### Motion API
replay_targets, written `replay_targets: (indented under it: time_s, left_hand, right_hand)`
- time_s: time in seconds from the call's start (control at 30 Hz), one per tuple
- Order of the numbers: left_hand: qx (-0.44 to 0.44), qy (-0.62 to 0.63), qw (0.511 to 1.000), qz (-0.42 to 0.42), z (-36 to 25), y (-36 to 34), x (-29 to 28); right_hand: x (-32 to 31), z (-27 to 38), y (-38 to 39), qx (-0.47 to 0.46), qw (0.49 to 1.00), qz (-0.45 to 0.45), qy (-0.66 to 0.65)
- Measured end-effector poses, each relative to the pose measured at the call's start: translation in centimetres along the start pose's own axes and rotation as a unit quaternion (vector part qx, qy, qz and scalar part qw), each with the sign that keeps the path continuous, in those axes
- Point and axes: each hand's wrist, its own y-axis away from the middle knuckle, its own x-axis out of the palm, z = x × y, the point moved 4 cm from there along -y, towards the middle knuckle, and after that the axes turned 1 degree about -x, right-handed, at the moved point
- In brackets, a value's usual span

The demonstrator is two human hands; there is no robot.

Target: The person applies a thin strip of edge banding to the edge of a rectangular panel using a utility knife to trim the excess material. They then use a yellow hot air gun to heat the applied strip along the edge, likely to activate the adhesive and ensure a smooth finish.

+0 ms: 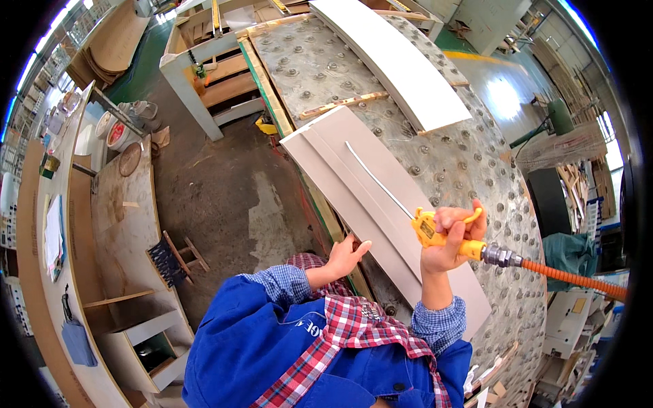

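A yellow air blow gun (427, 230) is gripped in my right hand (443, 250), its long thin nozzle slanting up and left over a panel. Its orange coiled hose (578, 277) joins at a metal coupling and runs off right. Beneath lies the long pinkish-grey panel (367, 211), with a raised step along its length, resting at an angle on the table's left side. My left hand (345, 258) holds the panel's left edge, thumb stretched toward the panel; some of its fingers are hidden.
The metal-topped table (490, 217) is dotted with small round studs. A long white panel (401, 61) lies farther back, near a wooden strip (343, 105). A wooden frame cart (224, 81) stands beyond; a curved workbench (75, 272) with buckets (121, 136) nearby is at left.
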Motion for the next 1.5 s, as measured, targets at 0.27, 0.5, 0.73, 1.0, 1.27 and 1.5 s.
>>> replay_targets:
  time_s: [0.27,0.5,0.73,1.0,1.27,1.5]
  left_hand:
    - [-0.001,0.003,1.0,0.007,-0.2,0.5,-0.2]
    - [-0.076,-0.029,0.991,-0.104,-3.1,-3.3,-13.2]
    - [0.189,-0.161,0.929,-0.276,-5.9,-14.9,-24.6]
    - [0.231,-0.233,0.897,-0.296,-5.7,-11.6,-19.3]
    - [0.25,-0.229,0.913,-0.227,-5.9,-5.0,-11.3]
    - [0.264,-0.291,0.909,-0.137,-6.6,-1.0,-6.6]
  right_hand:
    - [-0.5,1.7,-0.4,0.028,0.999,-0.031,0.011]
    - [-0.4,2.9,-1.4,0.062,0.997,-0.041,0.003]
    - [-0.1,2.4,-1.7,0.059,0.997,-0.044,0.024]
    - [-0.1,4.0,-2.6,0.061,0.994,-0.052,0.077]
    - [-2.3,9.6,-5.4,0.085,0.976,-0.087,0.181]
    - [-4.5,12.8,-5.6,0.111,0.975,-0.081,0.176]
